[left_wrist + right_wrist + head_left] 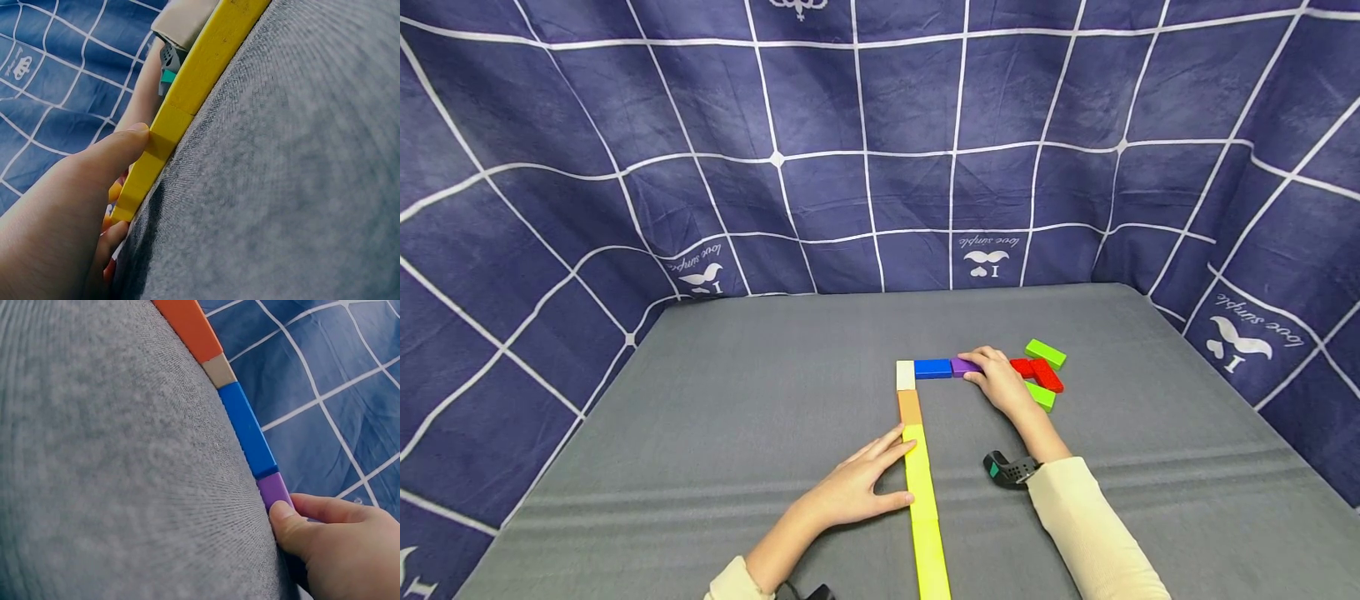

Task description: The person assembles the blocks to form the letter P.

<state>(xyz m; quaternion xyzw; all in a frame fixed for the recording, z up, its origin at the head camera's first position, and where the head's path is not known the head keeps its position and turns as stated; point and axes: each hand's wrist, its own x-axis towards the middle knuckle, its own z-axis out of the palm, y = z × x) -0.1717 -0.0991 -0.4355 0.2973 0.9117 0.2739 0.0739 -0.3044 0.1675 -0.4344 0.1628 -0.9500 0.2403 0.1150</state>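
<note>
At bottom center of the head view, flat, bright yellow blocks (931, 560) laid end to end. Just left, left hand (850, 492), fingers loosely extended, tips touching the yellow row without a grip. Clear only in the left wrist view: a thin seam in the yellow, thumb against the side face. Farther up, at center, an orange block (909, 407); at the corner, a cream block (906, 375), then a blue block (932, 369) to its right. Right of center, a purple block (958, 368) pinched in right hand (1000, 383), thumb placement plain only in the right wrist view. Farther right, red blocks (1048, 376), plus lime-green blocks (1046, 353) visible only from the head. Across the upper frame, a navy curtain (700, 196) with white grid lines.
</note>
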